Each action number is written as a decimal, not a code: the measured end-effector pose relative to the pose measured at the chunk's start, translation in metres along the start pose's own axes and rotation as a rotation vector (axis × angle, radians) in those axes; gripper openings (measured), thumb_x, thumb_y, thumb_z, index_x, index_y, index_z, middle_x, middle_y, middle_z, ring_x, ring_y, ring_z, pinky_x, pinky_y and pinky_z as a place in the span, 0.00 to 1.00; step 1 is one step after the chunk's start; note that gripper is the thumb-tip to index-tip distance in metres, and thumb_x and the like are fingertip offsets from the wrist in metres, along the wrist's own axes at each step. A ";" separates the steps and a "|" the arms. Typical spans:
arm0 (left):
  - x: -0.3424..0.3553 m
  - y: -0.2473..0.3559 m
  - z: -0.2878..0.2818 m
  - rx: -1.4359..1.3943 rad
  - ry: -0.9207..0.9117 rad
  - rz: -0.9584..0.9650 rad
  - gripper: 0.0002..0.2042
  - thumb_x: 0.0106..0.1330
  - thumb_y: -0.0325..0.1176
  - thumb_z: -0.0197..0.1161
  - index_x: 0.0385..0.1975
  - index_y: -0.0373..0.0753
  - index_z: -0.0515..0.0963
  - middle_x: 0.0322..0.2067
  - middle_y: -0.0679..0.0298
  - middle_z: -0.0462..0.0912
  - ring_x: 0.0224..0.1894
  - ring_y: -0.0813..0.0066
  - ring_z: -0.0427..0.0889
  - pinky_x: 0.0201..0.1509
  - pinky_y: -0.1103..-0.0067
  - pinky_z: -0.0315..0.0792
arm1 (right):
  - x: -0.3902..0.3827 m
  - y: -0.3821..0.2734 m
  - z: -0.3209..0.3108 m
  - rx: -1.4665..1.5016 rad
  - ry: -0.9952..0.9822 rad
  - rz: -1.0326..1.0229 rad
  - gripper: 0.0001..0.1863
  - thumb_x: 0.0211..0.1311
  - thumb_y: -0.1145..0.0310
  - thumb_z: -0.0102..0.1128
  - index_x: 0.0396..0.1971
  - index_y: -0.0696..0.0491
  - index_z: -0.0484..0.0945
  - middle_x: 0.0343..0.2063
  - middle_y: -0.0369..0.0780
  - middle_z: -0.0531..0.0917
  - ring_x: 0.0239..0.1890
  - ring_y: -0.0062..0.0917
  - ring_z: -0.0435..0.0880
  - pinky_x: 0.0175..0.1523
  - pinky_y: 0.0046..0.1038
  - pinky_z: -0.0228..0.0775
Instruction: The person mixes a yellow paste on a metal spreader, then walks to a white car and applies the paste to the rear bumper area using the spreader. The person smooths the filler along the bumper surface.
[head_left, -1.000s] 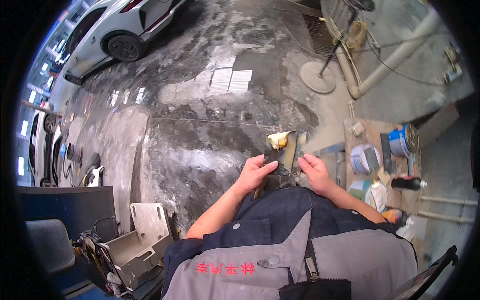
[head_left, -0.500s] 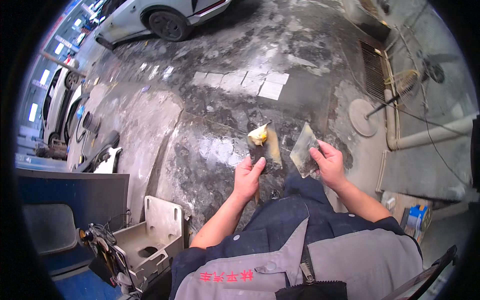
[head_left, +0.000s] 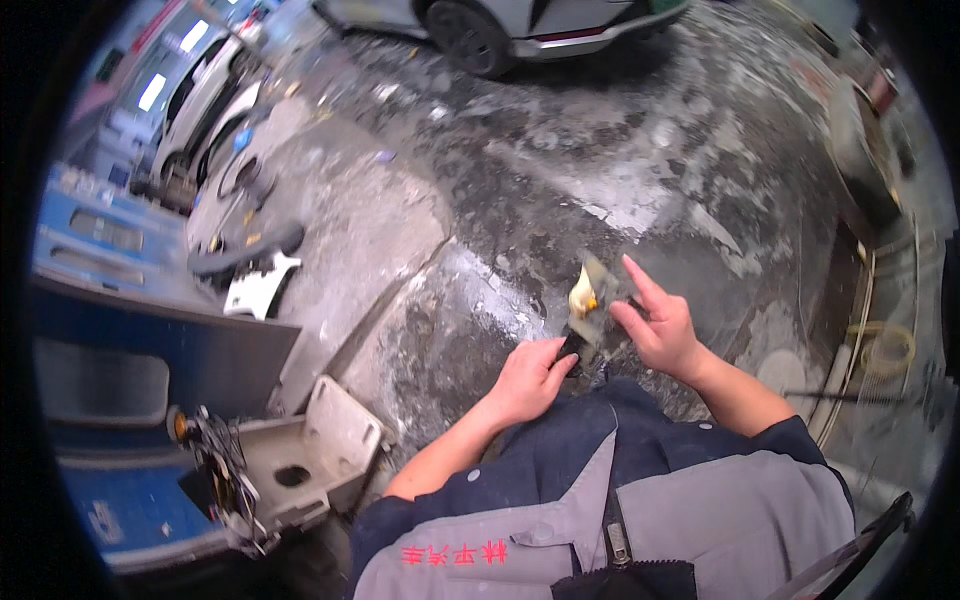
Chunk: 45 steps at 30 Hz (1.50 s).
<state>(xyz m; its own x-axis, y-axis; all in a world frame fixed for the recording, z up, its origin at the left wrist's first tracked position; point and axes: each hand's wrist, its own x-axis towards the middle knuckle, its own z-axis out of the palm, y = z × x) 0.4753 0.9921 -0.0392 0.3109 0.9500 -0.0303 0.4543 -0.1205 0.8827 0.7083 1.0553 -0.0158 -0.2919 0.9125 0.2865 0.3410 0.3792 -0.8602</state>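
Observation:
My left hand (head_left: 530,382) is closed round the near end of a dark flat putty spreader (head_left: 572,345), tilted nearly edge-on. Cream putty (head_left: 579,298) with a small yellow-orange dab sits at its far end. Just right of it, my right hand (head_left: 664,335) is closed with the thumb below and the index finger stretched forward. A thin translucent spreader (head_left: 598,272) shows as a smear between the hands, close to the right fingertips. Blur hides its outline and exactly where the right fingers pinch it.
A grey car (head_left: 520,30) stands across the stained floor (head_left: 400,200). On my left are a blue panel (head_left: 110,385) and a pale plastic housing (head_left: 335,430) with wires. A white part (head_left: 262,288) lies farther off. A hose (head_left: 890,348) hangs at right.
The view has swung left. My right hand has come nearer the left, and its spreader has turned from face-on to a blurred sliver. The putty-laden spreader has tilted edge-on.

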 end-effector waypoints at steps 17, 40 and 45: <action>0.257 -0.184 -0.313 -1.044 -0.151 -0.071 0.20 0.75 0.33 0.60 0.61 0.27 0.74 0.56 0.60 0.81 0.58 0.74 0.78 0.64 0.74 0.69 | 0.491 0.078 0.128 0.534 -0.766 -0.426 0.25 0.40 0.83 0.60 0.43 0.55 0.89 0.49 0.44 0.87 0.53 0.38 0.82 0.60 0.39 0.71; 0.662 -0.356 -0.742 -0.813 0.382 -0.117 0.17 0.77 0.29 0.55 0.62 0.30 0.72 0.53 0.64 0.81 0.53 0.81 0.77 0.59 0.78 0.71 | 1.117 0.175 0.349 0.588 -0.606 -0.629 0.24 0.41 0.89 0.56 0.41 0.56 0.86 0.48 0.45 0.85 0.54 0.42 0.81 0.64 0.42 0.70; 0.707 -0.378 -0.816 -0.972 0.329 -0.028 0.17 0.76 0.28 0.56 0.61 0.28 0.73 0.53 0.64 0.82 0.54 0.80 0.77 0.60 0.78 0.70 | 1.224 0.165 0.423 1.047 -0.996 -0.363 0.22 0.48 0.90 0.55 0.42 0.58 0.87 0.49 0.47 0.85 0.57 0.40 0.79 0.63 0.41 0.70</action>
<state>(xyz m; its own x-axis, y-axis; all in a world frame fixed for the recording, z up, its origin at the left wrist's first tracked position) -0.1578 1.9440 -0.0115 -0.0004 0.9984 -0.0562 -0.4601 0.0497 0.8865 0.0294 2.1696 0.0146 -0.8410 0.1536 0.5187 -0.5367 -0.1166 -0.8357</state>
